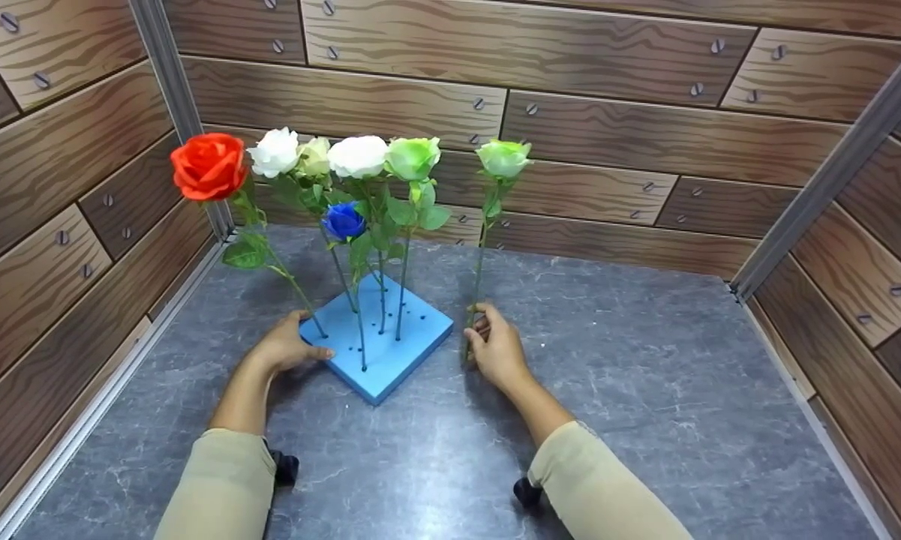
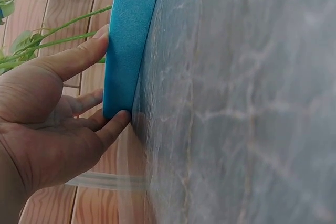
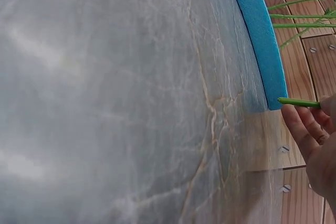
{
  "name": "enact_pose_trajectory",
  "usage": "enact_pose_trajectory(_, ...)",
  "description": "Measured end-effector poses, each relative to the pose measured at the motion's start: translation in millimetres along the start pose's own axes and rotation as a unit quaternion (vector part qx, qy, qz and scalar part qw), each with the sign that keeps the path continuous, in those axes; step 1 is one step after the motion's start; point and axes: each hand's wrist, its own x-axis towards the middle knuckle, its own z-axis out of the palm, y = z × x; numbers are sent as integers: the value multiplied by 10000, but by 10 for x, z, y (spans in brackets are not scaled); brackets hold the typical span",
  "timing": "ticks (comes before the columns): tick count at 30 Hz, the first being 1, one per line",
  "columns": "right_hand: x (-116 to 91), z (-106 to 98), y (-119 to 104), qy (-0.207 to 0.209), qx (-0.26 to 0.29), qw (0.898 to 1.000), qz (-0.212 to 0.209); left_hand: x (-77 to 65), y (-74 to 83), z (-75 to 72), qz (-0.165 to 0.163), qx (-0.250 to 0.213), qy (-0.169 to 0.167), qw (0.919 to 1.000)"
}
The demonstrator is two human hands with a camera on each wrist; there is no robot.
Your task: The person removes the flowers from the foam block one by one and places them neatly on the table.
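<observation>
My left hand [image 1: 283,346] grips the left corner of a flat blue foam block [image 1: 420,341], thumb over the top edge and fingers along the side, as the left wrist view shows. Several artificial roses stand in it: a red rose [image 1: 210,166] leaning left, a low blue rose [image 1: 343,221], white ones, a cream one and a green-white one [image 1: 412,158]. Right of the block, my right hand [image 1: 501,351] pinches the lower stem of another green-white rose [image 1: 503,158], held nearly upright. Its cut stem end [image 3: 296,101] shows beside the block's edge in the right wrist view.
Small holes dot the block's top around the stems. The grey marbled table [image 1: 630,390] spreads beneath, with wood-patterned panels [image 1: 570,120] behind and at both sides. Metal posts [image 1: 833,165] mark the back corners. Leaves and blooms crowd together above the block.
</observation>
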Motion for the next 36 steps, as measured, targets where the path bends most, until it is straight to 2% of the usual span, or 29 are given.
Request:
enact_pose_trajectory(6,-32,4,35,-54,22,10000,-75,-15,9,-6,9,-18,4,10000)
enact_pose_trajectory(17,-86,-11,3,-485,456,9972,351,-21,11,-14,9,-45,15,10000)
enact_pose_trajectory(26,-156,-20,5,-700,630,9946,437,-10,12,-8,22,42,-53,10000)
enact_pose_trajectory(36,-213,-35,1,-746,503,9946,524,-10,10,-8,74,65,-37,9999)
